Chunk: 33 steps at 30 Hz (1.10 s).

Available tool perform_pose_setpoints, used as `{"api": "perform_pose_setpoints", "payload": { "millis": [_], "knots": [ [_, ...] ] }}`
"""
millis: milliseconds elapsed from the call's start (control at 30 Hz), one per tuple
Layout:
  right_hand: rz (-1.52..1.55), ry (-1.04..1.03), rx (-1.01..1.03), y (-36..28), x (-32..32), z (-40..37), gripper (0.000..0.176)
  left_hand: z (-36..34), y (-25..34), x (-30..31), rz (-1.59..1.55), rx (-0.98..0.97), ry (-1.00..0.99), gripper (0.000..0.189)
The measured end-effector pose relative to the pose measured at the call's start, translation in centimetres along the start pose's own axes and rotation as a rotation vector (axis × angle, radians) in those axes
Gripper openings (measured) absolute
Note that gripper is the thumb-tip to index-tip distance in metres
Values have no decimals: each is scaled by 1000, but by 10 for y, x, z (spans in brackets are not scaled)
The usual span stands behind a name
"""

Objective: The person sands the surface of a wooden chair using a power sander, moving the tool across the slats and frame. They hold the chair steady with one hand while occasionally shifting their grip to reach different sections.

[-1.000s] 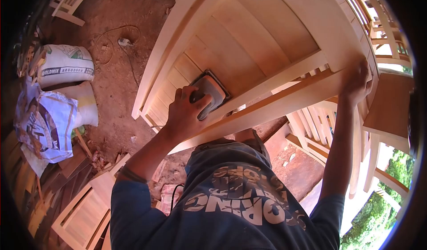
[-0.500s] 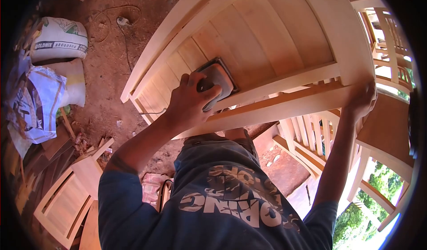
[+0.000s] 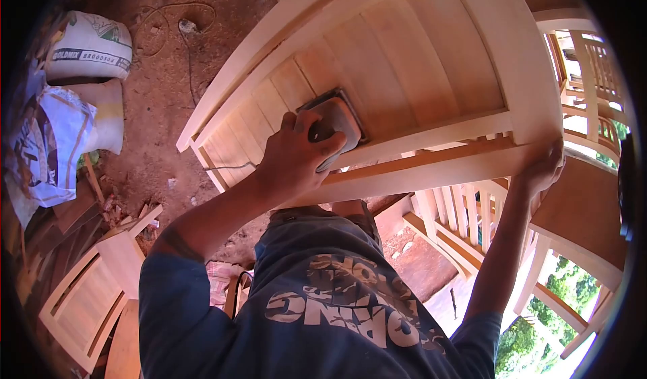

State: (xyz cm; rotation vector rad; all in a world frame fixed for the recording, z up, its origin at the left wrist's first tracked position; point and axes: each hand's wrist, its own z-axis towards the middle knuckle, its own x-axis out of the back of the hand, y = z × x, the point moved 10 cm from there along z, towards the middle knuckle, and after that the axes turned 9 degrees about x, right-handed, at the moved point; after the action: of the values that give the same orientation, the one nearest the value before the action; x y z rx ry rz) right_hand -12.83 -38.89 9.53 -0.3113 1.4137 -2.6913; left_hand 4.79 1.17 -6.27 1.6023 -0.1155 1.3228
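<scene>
My left hand (image 3: 293,153) is wrapped round an electric sander (image 3: 342,124), whose flat pad lies against the planked face of a large framed wooden panel (image 3: 411,32). A thin cord runs out from beside my left wrist. At the panel's near right corner, my right hand (image 3: 541,169) grips the frame's edge, with its fingers partly hidden behind the wood. The panel is of pale bare wood and slants across the view above my legs. A narrow gap with short slats runs between its lower rails.
On the dirt floor at left lie stuffed sacks (image 3: 91,45) and a cord with a plug (image 3: 187,26). A wooden chair part (image 3: 91,291) stands at lower left beside stacked boards. Slatted wooden furniture (image 3: 455,210) stands under and right of the panel.
The sander and my left hand have shifted slightly right and down along the panel. My right hand keeps its hold on the corner. The whole view has moved a little.
</scene>
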Motion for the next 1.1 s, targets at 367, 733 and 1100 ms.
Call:
{"api": "perform_pose_setpoints", "payload": {
  "millis": [367, 733, 1100],
  "knots": [
    [-24, 55, 19, 0, 3, -2, 41, 9, 14, 5, -7, -36, 4, 59],
    [-138, -35, 103, -13, -7, -4, 39, -10, -15, -5, 10, 5, 0, 55],
    [16, 20, -2, -7, -9, -8, 39, -9, -13, -2, 6, 4, -15, 58]
  ]
}}
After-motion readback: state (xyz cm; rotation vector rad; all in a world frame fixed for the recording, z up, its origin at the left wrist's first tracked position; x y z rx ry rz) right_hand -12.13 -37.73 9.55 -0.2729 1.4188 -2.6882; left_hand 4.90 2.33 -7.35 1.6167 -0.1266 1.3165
